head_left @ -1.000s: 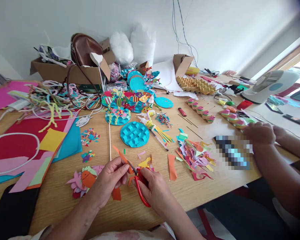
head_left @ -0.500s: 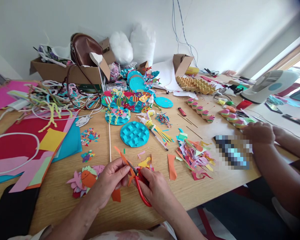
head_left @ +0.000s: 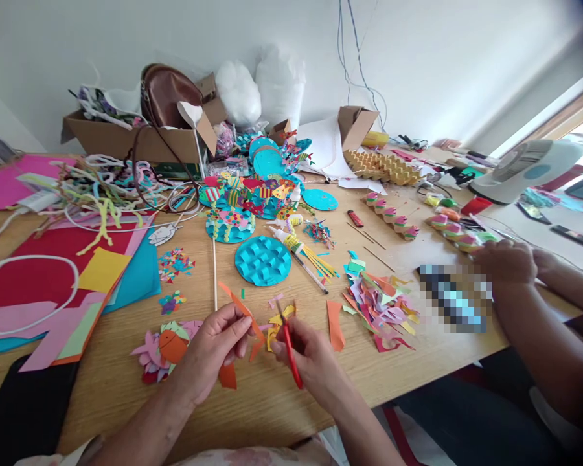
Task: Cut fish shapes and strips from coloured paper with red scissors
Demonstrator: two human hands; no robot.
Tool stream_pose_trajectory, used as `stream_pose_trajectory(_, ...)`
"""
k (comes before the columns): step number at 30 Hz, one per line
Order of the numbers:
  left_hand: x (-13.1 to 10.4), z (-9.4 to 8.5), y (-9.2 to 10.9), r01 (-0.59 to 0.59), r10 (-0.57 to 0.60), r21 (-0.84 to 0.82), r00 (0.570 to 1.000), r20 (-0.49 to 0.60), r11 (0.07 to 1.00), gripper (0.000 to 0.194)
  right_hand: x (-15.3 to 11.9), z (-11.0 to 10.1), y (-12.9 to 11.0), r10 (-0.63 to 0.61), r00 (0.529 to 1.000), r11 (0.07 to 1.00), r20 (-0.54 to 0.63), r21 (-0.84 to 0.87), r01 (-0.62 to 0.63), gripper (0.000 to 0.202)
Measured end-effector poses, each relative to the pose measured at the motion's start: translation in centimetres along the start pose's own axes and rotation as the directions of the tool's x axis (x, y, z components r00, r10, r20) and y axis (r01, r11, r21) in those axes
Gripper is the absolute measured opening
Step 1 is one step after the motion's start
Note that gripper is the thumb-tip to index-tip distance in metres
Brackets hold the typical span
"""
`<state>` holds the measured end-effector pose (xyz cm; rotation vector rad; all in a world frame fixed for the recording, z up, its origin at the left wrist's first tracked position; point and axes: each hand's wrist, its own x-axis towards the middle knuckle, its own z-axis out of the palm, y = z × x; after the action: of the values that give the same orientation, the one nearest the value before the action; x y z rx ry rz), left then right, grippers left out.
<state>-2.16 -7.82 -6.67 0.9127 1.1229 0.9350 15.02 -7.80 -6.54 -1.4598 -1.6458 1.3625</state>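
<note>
Pinched in my left hand (head_left: pixel 226 340) is a narrow strip of orange paper (head_left: pixel 245 309), slanting up to the left above the table. My right hand (head_left: pixel 307 355) grips red-handled scissors (head_left: pixel 289 343), their blades pointing away from me and apart from the strip. Below the hands lie an orange paper piece (head_left: pixel 227 375) and some yellow paper scraps (head_left: pixel 274 327). Left of my left hand sits a pile of paper fish cutouts (head_left: pixel 172 346), an orange one on top. Beyond the hands rests a round blue disc (head_left: pixel 263 260) covered with curved paper scales.
Paper scraps (head_left: pixel 379 301) are heaped at right, near another person's hands (head_left: pixel 508 262). Coloured paper sheets (head_left: pixel 97 272) and a black phone-like slab (head_left: pixel 29 401) lie left. Glue bottles (head_left: pixel 289 239), a wooden stick (head_left: pixel 215 275) and a cardboard box (head_left: pixel 131 142) stand or lie farther back.
The scissors have come away from the orange strip, moving right with my right hand, and their blades now point more straight ahead. My left hand still holds the strip.
</note>
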Motion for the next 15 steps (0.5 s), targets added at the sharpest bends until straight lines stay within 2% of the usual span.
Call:
stream_pose_trajectory(3, 0.0, 0.2, 0.0, -0.005, 0.006, 0.039, 1.0, -0.028, 0.999, 0.018, -0.1, 0.3, -0.2, 0.042, 0.999, 0.91, 0.016, 0.411, -0.045, 0.024)
stream_pose_trajectory(6, 0.1, 0.6, 0.0, 0.012, -0.009, 0.089, 0.999, -0.039, 0.996, 0.02, 0.0, 1.2, -0.7, 0.044, 0.999, 0.802, 0.009, 0.596, -0.041, 0.026)
stream_pose_trajectory(9, 0.1, 0.9, 0.0, 0.038, -0.033, 0.107, 0.998, -0.05, 0.994, 0.021, 0.2, 2.0, -1.1, 0.077, 0.997, 0.761, -0.012, 0.647, -0.051, 0.029)
stream_pose_trajectory(11, 0.0, 0.9, 0.2, 0.04, -0.035, 0.081, 0.997, -0.071, 0.996, 0.021, 0.3, 1.9, -1.2, 0.077, 0.997, 0.773, -0.001, 0.632, -0.059, 0.029)
stream_pose_trajectory(15, -0.1, 0.5, 0.9, -0.019, 0.009, -0.06, 0.988, -0.156, 0.998, 0.017, 0.9, -0.6, -1.3, 0.071, 0.997, 0.873, -0.033, 0.486, -0.046, 0.024)
